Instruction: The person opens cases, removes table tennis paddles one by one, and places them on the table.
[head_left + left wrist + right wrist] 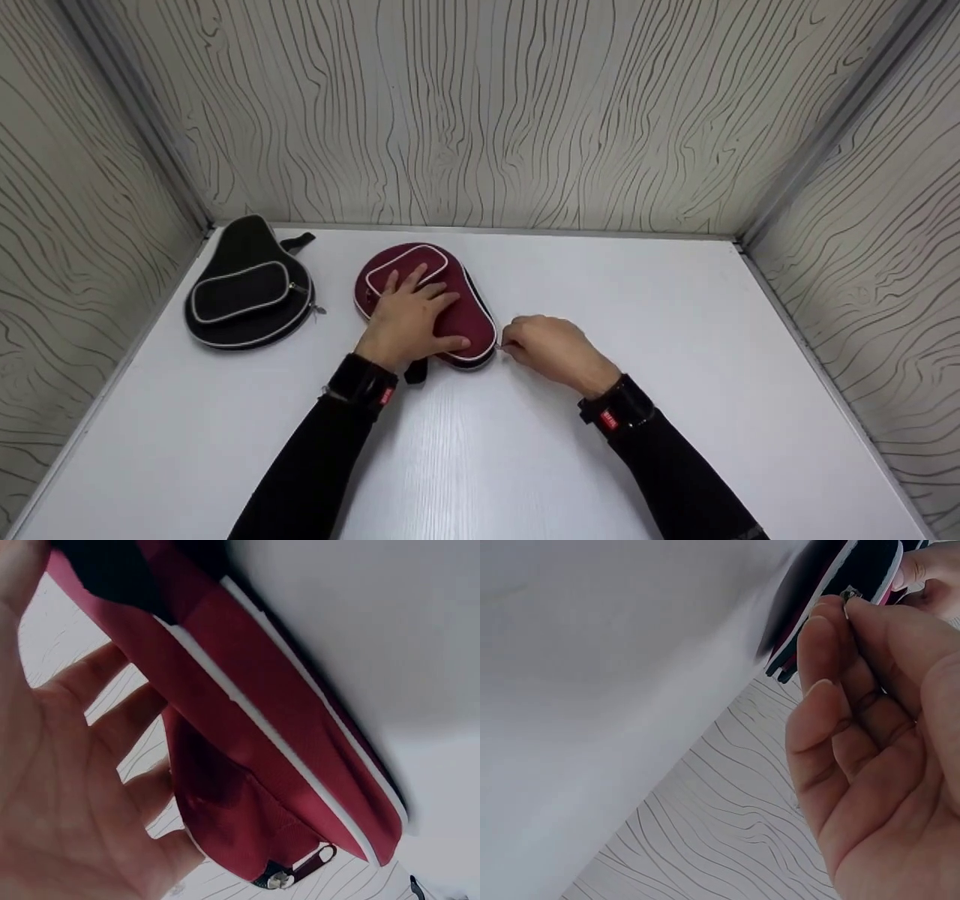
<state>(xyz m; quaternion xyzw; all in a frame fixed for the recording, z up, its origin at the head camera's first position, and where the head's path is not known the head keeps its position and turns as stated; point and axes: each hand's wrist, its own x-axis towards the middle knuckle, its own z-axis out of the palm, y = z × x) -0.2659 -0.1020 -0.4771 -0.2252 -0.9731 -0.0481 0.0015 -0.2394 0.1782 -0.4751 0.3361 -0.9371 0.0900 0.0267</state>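
A maroon table tennis paddle case (469, 319) with white piping lies on the white table, its narrow end toward the right hand. My left hand (409, 319) rests on it with fingers spread across the pocket side. At the narrow end, my right hand (555, 349) pinches the small metal zipper pull (847, 594) between thumb and forefinger. The left wrist view shows the case's side and the pocket's zipper pull (315, 862) hanging loose. A black strap (416, 371) sticks out under the left wrist.
To the left lies a black paddle case (244, 292) with white piping, its strap (298, 241) toward the back. The white table (637, 480) is bounded by wood-grain patterned panels (480, 112) behind and at both sides.
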